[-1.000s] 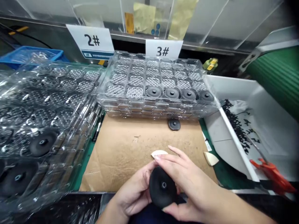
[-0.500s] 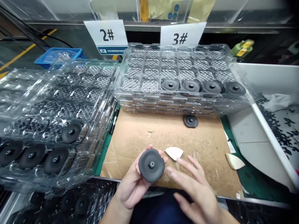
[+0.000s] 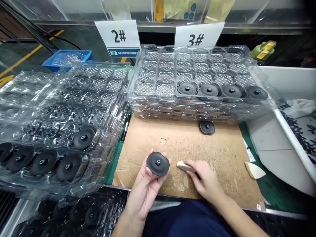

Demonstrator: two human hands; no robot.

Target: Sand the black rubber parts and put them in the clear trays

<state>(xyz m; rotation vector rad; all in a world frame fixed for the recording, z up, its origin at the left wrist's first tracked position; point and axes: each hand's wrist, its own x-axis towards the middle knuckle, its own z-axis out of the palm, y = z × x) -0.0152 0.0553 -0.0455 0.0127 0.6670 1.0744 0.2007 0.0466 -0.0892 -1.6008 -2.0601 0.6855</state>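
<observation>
My left hand (image 3: 145, 186) is closed round the edge of a black rounded disc part (image 3: 158, 164) with a small raised hub in its middle, face up over the cardboard. To its right, my right hand (image 3: 203, 177) pinches a cream wedge-shaped sponge (image 3: 183, 165) between thumb and fingers, just above the cardboard. The two hands are apart, and the sponge does not touch the disc. Another black disc (image 3: 207, 127) lies on the cardboard in front of the tray stack.
Clear plastic trays (image 3: 197, 105) are stacked at the back, discs in the front row. More trays (image 3: 84, 171) with discs stand left. A second sponge wedge (image 3: 255, 170) lies right, beside a white bin (image 3: 286, 131). Cardboard (image 3: 148, 138) covers the green bench. A blue basket (image 3: 66, 59) sits behind.
My right hand, open beforehand, has taken hold of the sponge and tipped it up from the cardboard. My left hand still holds the disc, now tilted flatter.
</observation>
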